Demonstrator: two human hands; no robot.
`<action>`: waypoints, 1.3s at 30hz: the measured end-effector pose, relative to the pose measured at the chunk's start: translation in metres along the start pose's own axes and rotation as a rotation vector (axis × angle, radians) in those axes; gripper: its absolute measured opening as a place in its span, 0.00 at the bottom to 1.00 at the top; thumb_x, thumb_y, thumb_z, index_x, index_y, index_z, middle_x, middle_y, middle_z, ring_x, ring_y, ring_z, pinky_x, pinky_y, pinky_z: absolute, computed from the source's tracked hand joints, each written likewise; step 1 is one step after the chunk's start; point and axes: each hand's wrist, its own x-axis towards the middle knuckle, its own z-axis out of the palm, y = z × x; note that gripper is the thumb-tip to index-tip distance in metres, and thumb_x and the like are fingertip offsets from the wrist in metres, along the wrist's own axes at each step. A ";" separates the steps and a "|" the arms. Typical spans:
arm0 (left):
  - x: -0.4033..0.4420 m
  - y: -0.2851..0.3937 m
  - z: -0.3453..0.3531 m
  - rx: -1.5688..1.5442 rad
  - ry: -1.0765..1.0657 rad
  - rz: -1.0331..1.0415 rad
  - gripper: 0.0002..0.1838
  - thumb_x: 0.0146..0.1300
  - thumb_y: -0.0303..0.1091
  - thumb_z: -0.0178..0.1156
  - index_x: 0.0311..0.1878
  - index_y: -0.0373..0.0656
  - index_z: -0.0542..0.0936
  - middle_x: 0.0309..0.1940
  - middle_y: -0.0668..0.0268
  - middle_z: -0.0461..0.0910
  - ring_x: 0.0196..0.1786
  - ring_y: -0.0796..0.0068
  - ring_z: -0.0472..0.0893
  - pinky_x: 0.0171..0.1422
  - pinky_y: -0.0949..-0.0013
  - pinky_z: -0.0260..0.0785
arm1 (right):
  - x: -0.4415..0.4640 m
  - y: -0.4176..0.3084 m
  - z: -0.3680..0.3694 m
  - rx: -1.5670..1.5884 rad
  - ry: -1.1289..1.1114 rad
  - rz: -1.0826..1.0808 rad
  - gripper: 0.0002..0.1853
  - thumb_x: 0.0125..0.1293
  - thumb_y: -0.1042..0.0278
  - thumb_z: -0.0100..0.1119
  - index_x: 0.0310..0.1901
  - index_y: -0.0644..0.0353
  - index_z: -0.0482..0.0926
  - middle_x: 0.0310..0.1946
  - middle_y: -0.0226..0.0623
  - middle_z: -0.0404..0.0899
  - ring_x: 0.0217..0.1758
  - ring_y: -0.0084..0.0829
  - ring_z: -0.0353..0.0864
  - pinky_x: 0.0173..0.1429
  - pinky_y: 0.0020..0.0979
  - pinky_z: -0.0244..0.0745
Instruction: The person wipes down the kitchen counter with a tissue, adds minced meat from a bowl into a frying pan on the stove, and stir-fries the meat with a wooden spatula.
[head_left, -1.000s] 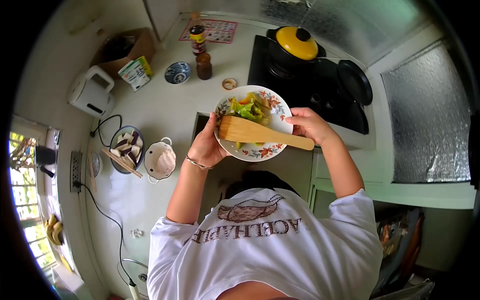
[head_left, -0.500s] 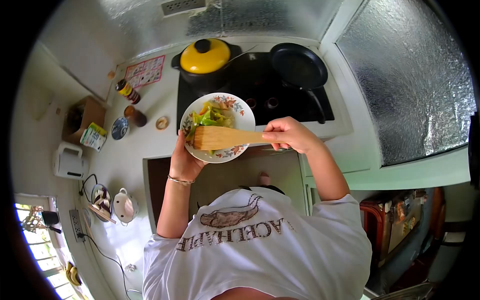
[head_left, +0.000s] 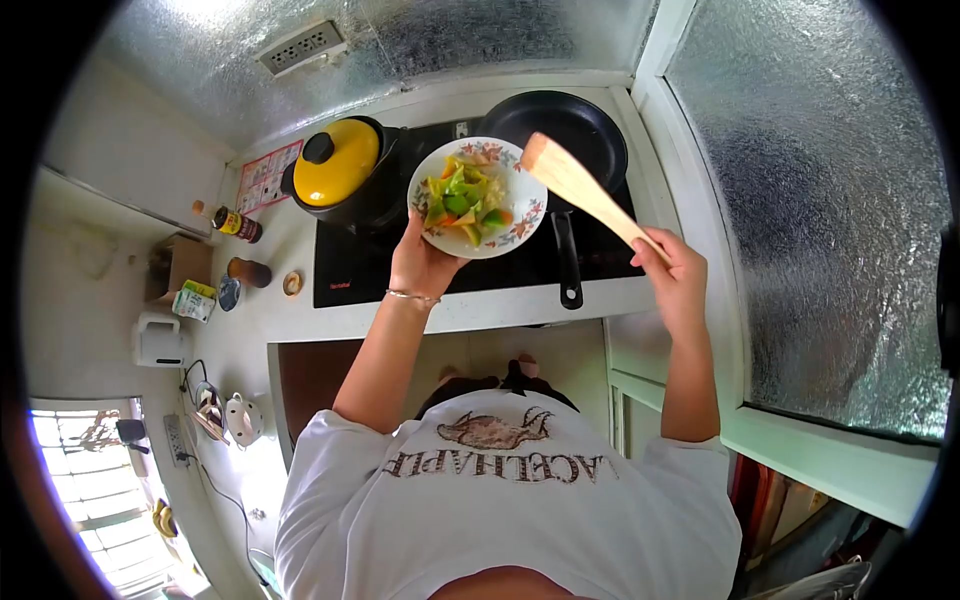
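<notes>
My left hand (head_left: 425, 258) grips the lower left rim of a white plate (head_left: 520, 222) with a leaf pattern round its edge. Cut green and orange vegetables (head_left: 462, 195) lie on it, with some pale bits at their right. In my right hand (head_left: 675, 275) is a wooden spatula (head_left: 580, 188), held by its handle end. Its blade points up and left, beside the plate's right rim. Behind the plate and spatula, a black frying pan (head_left: 590, 125) sits on the black cooktop (head_left: 350, 270), its handle toward me.
A black pot with a yellow lid (head_left: 345, 165) stands at the cooktop's left. Along the left counter are a dark bottle (head_left: 238, 224), a brown jar (head_left: 250, 272), a small bowl (head_left: 230, 293) and a white colander (head_left: 243, 420). A window frame (head_left: 715, 230) rises at the right.
The plate has moved up and right, closer to the frying pan. The spatula has left the plate and now angles upward at its right. My view has shifted too.
</notes>
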 end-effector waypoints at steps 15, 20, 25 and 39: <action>0.073 0.008 0.010 0.135 -0.011 -0.107 0.26 0.71 0.51 0.29 0.65 0.46 0.57 0.63 0.57 0.60 0.65 0.55 0.62 0.65 0.48 0.61 | 0.043 0.030 0.068 -0.247 0.066 -0.200 0.06 0.58 0.71 0.58 0.30 0.64 0.75 0.19 0.43 0.73 0.21 0.40 0.75 0.26 0.35 0.67; 0.086 0.019 0.003 0.150 -0.012 -0.100 0.27 0.71 0.51 0.28 0.66 0.46 0.55 0.63 0.57 0.59 0.65 0.54 0.62 0.65 0.47 0.60 | 0.047 0.038 0.085 -0.491 0.154 -0.417 0.06 0.59 0.72 0.56 0.28 0.60 0.70 0.20 0.37 0.71 0.22 0.38 0.74 0.25 0.36 0.69; 0.093 0.025 0.000 0.191 0.022 -0.106 0.27 0.71 0.51 0.29 0.65 0.46 0.56 0.63 0.56 0.60 0.65 0.54 0.62 0.65 0.47 0.60 | 0.057 0.050 0.092 -0.665 0.167 -0.504 0.05 0.60 0.71 0.55 0.30 0.59 0.69 0.19 0.34 0.69 0.22 0.34 0.75 0.25 0.33 0.70; 0.094 0.033 0.002 0.208 0.047 -0.097 0.27 0.71 0.51 0.29 0.65 0.45 0.55 0.64 0.56 0.58 0.66 0.54 0.61 0.66 0.47 0.59 | 0.095 0.088 0.061 -0.547 0.315 -0.228 0.06 0.61 0.68 0.55 0.33 0.60 0.74 0.25 0.46 0.76 0.28 0.49 0.76 0.31 0.44 0.69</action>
